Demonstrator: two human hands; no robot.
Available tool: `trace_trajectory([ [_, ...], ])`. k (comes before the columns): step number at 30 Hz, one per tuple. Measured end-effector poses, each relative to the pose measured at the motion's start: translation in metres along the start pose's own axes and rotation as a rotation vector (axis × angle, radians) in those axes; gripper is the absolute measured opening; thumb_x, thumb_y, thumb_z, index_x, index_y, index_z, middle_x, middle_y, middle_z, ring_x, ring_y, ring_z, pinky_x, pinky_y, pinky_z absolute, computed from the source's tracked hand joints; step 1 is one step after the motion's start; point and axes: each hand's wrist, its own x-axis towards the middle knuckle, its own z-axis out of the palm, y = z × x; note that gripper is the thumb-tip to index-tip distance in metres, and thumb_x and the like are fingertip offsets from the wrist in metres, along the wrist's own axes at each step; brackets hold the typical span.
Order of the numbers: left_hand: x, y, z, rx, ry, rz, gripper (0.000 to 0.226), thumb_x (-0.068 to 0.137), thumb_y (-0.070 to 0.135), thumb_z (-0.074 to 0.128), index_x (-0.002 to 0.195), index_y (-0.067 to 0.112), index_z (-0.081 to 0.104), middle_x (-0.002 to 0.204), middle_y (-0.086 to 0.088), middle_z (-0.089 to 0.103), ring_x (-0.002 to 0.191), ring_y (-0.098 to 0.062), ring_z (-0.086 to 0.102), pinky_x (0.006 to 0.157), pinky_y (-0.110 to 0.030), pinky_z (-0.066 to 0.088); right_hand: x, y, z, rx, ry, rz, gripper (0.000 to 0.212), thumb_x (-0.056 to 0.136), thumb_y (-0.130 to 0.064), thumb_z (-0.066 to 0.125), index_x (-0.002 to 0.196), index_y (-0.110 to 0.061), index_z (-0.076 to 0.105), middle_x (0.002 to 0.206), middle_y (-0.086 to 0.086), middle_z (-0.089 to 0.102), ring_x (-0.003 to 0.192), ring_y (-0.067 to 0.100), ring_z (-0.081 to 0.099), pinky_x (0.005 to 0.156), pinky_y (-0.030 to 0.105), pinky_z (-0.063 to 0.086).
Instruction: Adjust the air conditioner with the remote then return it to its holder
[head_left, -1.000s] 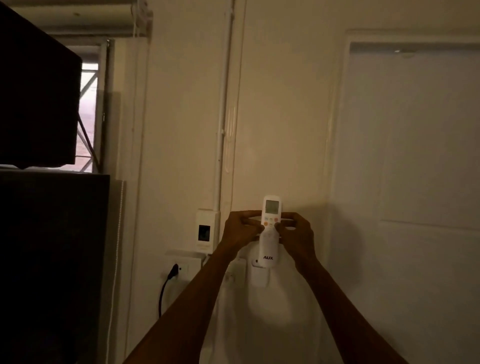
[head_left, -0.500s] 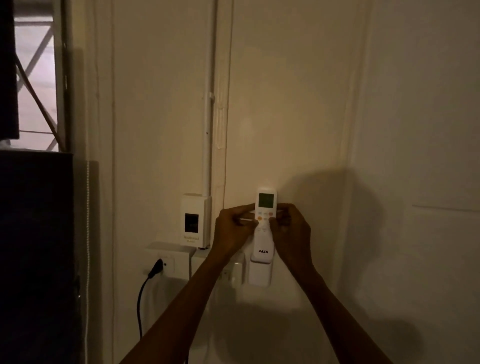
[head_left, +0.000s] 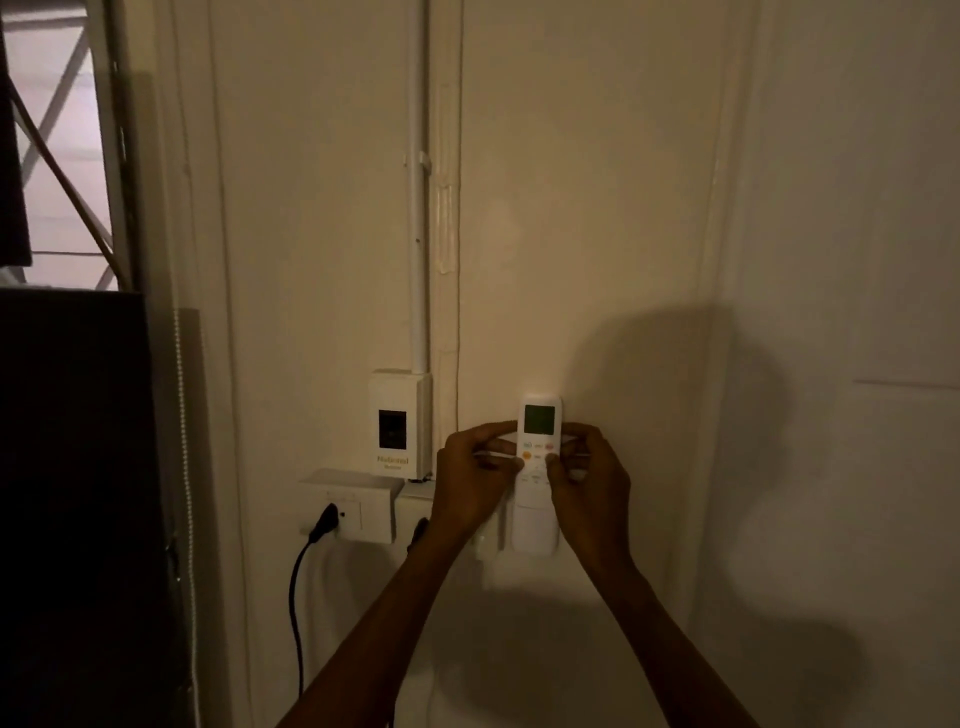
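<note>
Nearest to you, both bare forearms reach up from the bottom edge toward the wall. Your left hand (head_left: 470, 480) pinches the left edge of the white air-conditioner remote (head_left: 537, 457), thumb in front near the orange button and fingers curled behind. Your right hand (head_left: 589, 480) clamps the right edge, its thumb lying on the button area just below the screen. The remote stands upright against the wall, its green-grey display facing you, and its lower part sits down inside the white wall holder (head_left: 535, 530), with only the upper half showing above the pocket. Just left of your left wrist a white switch plate (head_left: 415, 506) is partly hidden by the arm. Further left, a double socket plate (head_left: 358, 512) carries a black plug (head_left: 324, 522) whose cable drops toward the floor. Above it a white breaker box (head_left: 397, 423) sits at the foot of a white conduit (head_left: 418, 208) running up the cream wall (head_left: 571, 208). At far left a dark cabinet (head_left: 72, 493) stands below a window grille (head_left: 62, 145).
</note>
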Motion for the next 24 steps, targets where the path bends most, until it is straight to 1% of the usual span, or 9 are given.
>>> trace_trajectory([
  [2,-0.004,-0.004,0.001,0.041,-0.006,0.017,0.04,0.079,0.004,0.072,0.118,0.01,0.066,0.101,0.003,0.07,0.083,0.001,0.066,0.07,-0.006,0.053,-0.004,0.002,-0.001,-0.013,-0.008,0.006,0.03,0.085,-0.016,0.067,0.114,-0.013,0.059,0.111,0.006,0.067,0.094,0.019,0.066,0.083,0.038,0.059],
  [4,-0.007,-0.006,0.003,0.072,0.0,0.038,0.038,0.08,0.006,0.072,0.117,0.011,0.067,0.101,-0.001,0.072,0.085,-0.003,0.067,0.072,-0.007,0.053,-0.006,0.003,-0.002,-0.033,-0.016,0.014,0.031,0.084,-0.016,0.067,0.114,-0.012,0.059,0.112,0.007,0.068,0.097,0.021,0.067,0.084,0.039,0.059],
  [8,-0.008,-0.01,0.005,0.099,0.016,0.031,0.036,0.08,0.003,0.071,0.115,0.009,0.066,0.094,-0.007,0.073,0.089,-0.015,0.069,0.083,-0.029,0.059,-0.01,0.003,-0.003,-0.059,-0.006,0.039,0.03,0.084,-0.018,0.068,0.113,-0.011,0.062,0.113,0.008,0.07,0.097,0.024,0.069,0.085,0.039,0.058],
  [10,-0.008,-0.011,0.006,0.12,0.024,0.013,0.035,0.08,0.003,0.07,0.113,0.011,0.066,0.09,-0.005,0.072,0.086,-0.014,0.069,0.083,-0.033,0.06,-0.011,0.004,-0.003,-0.081,-0.006,0.045,0.027,0.085,-0.017,0.068,0.111,-0.01,0.064,0.113,0.01,0.07,0.098,0.025,0.069,0.085,0.041,0.058],
  [12,-0.008,-0.011,0.008,0.143,0.036,0.021,0.031,0.081,0.004,0.069,0.111,0.011,0.067,0.095,-0.007,0.073,0.089,-0.016,0.069,0.083,-0.035,0.06,-0.011,0.004,-0.003,-0.112,-0.015,0.042,0.026,0.086,-0.017,0.067,0.111,-0.01,0.065,0.114,0.011,0.07,0.099,0.027,0.068,0.087,0.041,0.057],
  [15,-0.01,-0.01,0.008,0.177,0.05,0.024,0.026,0.081,0.004,0.068,0.106,0.011,0.069,0.098,-0.01,0.074,0.091,-0.019,0.07,0.082,-0.033,0.059,-0.011,0.005,-0.005,-0.152,-0.048,0.041,0.024,0.088,-0.017,0.064,0.111,-0.01,0.065,0.114,0.011,0.07,0.101,0.027,0.068,0.088,0.041,0.057],
  [18,-0.01,-0.01,0.008,0.226,0.056,0.028,0.022,0.081,0.003,0.068,0.102,0.009,0.07,0.096,-0.01,0.074,0.084,-0.014,0.067,0.076,-0.023,0.057,-0.012,0.003,-0.009,-0.169,-0.097,0.046,0.023,0.089,-0.017,0.062,0.11,-0.009,0.067,0.114,0.011,0.07,0.102,0.027,0.068,0.09,0.042,0.056],
  [21,-0.01,-0.003,0.0,0.316,-0.002,0.035,0.027,0.081,0.004,0.069,0.107,0.006,0.067,0.095,-0.013,0.073,0.079,-0.014,0.066,0.077,-0.024,0.057,-0.011,-0.006,-0.02,-0.186,-0.201,0.035,0.024,0.089,-0.015,0.061,0.111,-0.008,0.066,0.115,0.011,0.069,0.104,0.026,0.067,0.092,0.035,0.054],
  [24,-0.006,-0.001,-0.015,0.425,-0.056,0.059,0.028,0.085,0.003,0.064,0.113,0.006,0.063,0.103,-0.014,0.071,0.084,-0.017,0.068,0.074,-0.019,0.054,-0.004,-0.01,-0.036,-0.278,-0.298,-0.024,0.024,0.091,-0.011,0.054,0.111,-0.006,0.067,0.113,0.012,0.069,0.102,0.025,0.065,0.093,0.031,0.051],
])
